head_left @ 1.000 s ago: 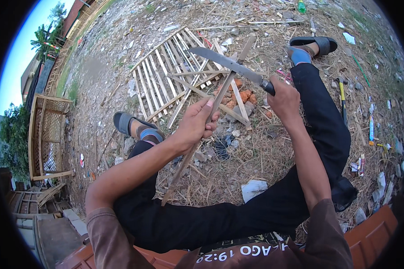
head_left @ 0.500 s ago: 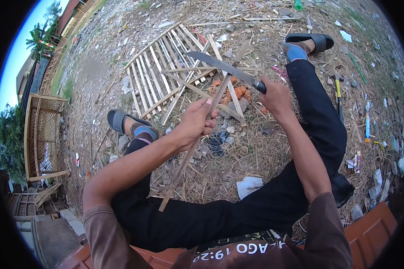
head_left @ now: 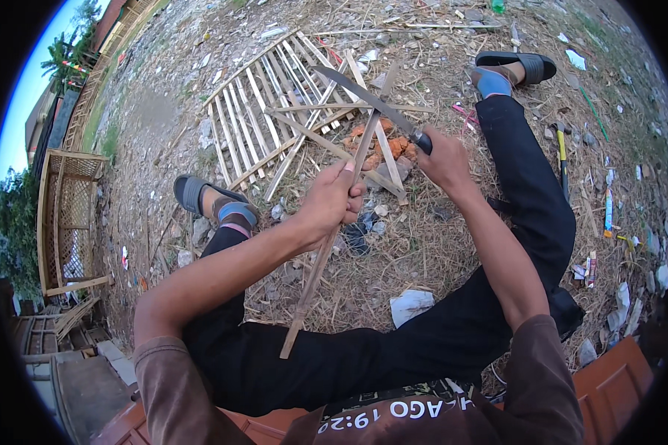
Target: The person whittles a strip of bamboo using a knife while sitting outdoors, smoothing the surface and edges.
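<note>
A seated person's two bare hands are seen from above, held out between spread legs over littered, straw-strewn ground point(head_left: 453, 252). A long, thin wooden strip point(head_left: 309, 291) is gripped near its middle by the left hand point(head_left: 330, 199), the fingers wrapped round it and the thumb laid along it. The strip is slanted: its upper end is pointed away from the body, and its lower end is seen over the black trousers point(head_left: 334, 363) at the left thigh, though whether it is rested there cannot be told. The dark handle of a long-bladed knife point(head_left: 373, 100) is clenched in the right hand point(head_left: 447, 159), and the blade is laid across the strip above the left hand, its tip turned to the left. By appearance, the strip is being shaved or trimmed; whether the edge is biting into the wood is not shown. For another stroke, the strip would need to be kept steady, the blade angled shallowly and drawn along the wood, and the left fingers kept clear of the edge. Beyond the hands, a slatted wooden panel point(head_left: 252, 67) is laid on the ground, with orange brick rubble point(head_left: 403, 147) nearby; a yellow-handled hammer point(head_left: 562, 156) is placed beside the right leg.
</note>
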The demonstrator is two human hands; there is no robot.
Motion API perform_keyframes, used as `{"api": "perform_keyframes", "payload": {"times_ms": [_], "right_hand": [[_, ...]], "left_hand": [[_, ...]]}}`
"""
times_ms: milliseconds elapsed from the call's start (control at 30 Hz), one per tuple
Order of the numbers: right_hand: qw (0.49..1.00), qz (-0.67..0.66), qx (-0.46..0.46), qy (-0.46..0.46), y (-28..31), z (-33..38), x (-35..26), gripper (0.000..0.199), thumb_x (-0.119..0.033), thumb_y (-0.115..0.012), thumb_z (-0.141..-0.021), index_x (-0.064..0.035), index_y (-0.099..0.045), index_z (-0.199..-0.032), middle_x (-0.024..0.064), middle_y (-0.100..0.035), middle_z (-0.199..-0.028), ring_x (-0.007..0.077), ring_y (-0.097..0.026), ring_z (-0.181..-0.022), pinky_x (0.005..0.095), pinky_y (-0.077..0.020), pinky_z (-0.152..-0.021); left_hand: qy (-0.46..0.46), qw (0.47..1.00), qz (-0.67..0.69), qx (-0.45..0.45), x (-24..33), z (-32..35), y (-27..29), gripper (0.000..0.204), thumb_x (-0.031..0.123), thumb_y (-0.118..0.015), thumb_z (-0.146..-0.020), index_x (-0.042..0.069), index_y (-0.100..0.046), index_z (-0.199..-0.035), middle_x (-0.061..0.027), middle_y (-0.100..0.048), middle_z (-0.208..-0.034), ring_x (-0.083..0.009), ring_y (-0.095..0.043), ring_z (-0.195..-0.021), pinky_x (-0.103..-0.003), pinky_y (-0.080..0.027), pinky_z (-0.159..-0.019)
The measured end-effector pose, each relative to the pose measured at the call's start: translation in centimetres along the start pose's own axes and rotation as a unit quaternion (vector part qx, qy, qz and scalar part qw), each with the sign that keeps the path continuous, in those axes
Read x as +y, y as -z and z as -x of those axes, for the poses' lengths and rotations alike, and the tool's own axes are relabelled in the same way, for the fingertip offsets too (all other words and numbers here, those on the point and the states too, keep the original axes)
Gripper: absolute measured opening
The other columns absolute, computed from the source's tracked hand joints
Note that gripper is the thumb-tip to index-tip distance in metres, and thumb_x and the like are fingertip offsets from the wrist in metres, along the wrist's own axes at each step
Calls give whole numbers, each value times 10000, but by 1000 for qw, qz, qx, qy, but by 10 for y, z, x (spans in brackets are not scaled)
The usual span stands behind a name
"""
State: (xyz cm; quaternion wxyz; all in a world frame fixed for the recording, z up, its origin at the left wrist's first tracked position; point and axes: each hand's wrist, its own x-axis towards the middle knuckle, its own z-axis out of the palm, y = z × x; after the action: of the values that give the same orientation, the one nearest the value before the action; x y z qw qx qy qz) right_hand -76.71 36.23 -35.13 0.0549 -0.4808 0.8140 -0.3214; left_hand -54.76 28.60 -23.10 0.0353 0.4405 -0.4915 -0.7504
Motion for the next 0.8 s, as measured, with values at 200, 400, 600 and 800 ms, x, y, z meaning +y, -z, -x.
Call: {"api": "perform_keyframes", "payload": {"times_ms": [200,400,600,800], "right_hand": [[998,-35,-54,-28,0,13,4,170,-173,-666,-782,-87,-619,-921,182,-651,-719,396,-652,-698,486,-493,-644],[979,-189,-70,-40,0,15,14,192,-155,-656,-795,-10,-615,-916,214,-614,-717,378,-617,-672,441,-453,-638],[973,-226,-27,-48,-11,20,10,198,-151,-615,-791,27,-546,-847,181,-508,-615,274,-453,-552,406,-411,-587],[980,-131,-78,-128,-5,35,11,260,-170,-625,-822,-26,-556,-1027,250,-639,-796,416,-644,-759,476,-468,-684]], "left_hand": [[-2,996,-84,-40,-6,20,7,339,236,-391,-1064,80,-430,-1363,40,-357,-789,-29,-306,-596,-164,-262,-473],[15,996,-78,-39,2,23,7,343,248,-421,-1057,102,-429,-1367,51,-388,-774,-17,-327,-553,-161,-273,-450],[44,991,-121,-36,6,31,14,348,271,-415,-1058,83,-437,-1350,54,-392,-732,-22,-347,-515,-170,-294,-432],[74,980,-168,-73,18,28,24,352,228,-417,-1048,73,-422,-1364,15,-487,-762,-47,-407,-509,-193,-340,-433]]}}
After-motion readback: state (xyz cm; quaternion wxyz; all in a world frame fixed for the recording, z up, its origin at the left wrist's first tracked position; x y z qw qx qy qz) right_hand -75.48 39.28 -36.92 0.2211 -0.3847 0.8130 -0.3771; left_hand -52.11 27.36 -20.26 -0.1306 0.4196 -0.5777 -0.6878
